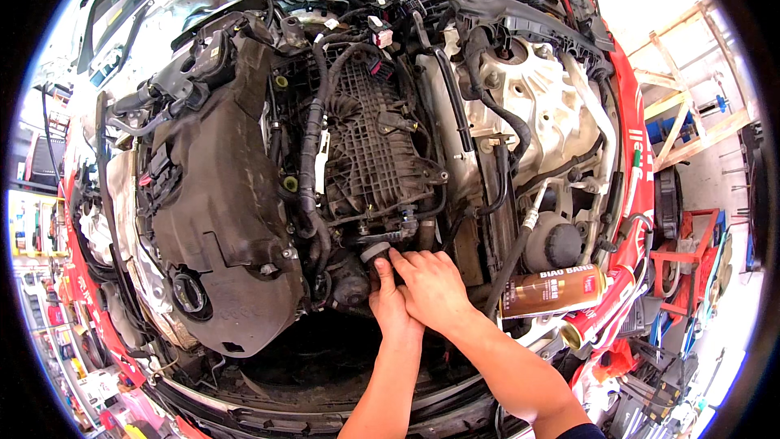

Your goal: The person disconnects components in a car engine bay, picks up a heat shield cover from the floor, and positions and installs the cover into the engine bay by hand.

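Observation:
Both my hands are at a dark round engine part with a grey rim [375, 251], low at the middle of the engine bay. My left hand [391, 305] grips it from below, thumb upward. My right hand [425, 284] overlaps the left, its bent fingers pressed on the same part. A ribbed black intake manifold [374, 146] lies above them, with a thick wrapped harness [310, 162] along its left side. A large black engine cover [211, 236] is to the left.
A brown spray can [544, 293] and a red can [585, 321] lie at the right front. A red fender cover [626, 114] lines the bay. Wooden frames [682, 114] stand to the right, shelving [41, 276] to the left.

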### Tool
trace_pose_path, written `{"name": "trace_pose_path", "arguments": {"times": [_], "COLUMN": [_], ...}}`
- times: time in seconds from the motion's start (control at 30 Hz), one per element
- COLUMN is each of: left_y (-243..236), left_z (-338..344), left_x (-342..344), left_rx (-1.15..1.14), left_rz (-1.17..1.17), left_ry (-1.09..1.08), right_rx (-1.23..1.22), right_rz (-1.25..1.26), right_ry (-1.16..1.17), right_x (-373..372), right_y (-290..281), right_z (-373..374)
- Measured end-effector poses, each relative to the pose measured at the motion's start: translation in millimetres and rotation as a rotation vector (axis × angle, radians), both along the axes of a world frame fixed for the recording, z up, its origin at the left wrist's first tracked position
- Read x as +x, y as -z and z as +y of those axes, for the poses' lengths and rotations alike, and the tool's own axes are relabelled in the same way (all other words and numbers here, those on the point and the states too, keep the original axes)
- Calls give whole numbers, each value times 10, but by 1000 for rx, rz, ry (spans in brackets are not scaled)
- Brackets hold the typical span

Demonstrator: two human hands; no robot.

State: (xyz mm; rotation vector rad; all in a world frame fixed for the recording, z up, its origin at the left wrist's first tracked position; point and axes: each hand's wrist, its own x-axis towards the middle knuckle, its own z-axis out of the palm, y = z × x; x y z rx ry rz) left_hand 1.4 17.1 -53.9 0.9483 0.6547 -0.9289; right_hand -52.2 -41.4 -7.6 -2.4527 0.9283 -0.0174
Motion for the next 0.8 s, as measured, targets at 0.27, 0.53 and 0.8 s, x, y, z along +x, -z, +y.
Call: {"name": "trace_pose_path", "arguments": {"times": [0.27,0.53,0.8], "left_y": [47,64,53], "left_z": [5,12,2], "left_x": [-1,-8,0], "left_rx": [-14,-13,7], "left_rz": [-18,-22,-50], "left_ry": [-8,-5,18], "right_rx": [11,9,-8], "right_rz": [17,13,-3], "right_ry": [10,12,13], "right_x": [0,2,0], "right_y": [13,18,22], "right_z": [7,-3,-8]}}
